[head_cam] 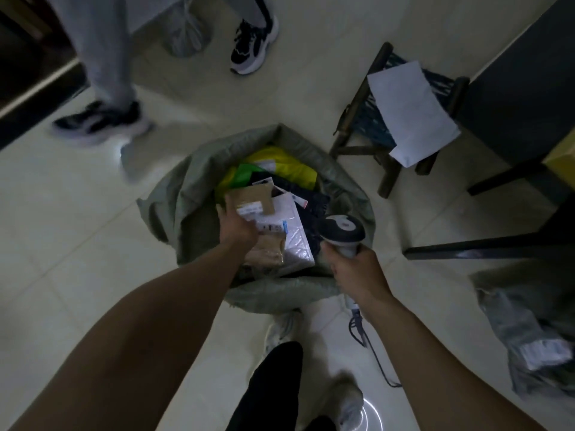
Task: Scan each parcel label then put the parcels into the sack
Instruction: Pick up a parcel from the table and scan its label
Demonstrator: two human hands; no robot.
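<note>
Parcel (250,202) in left grip (237,227), above sack (186,194) | right grip (357,270) holds scanner (341,229)

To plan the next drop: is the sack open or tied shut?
Open. The sack has its rim spread wide; a yellow parcel and a white parcel show inside.
</note>
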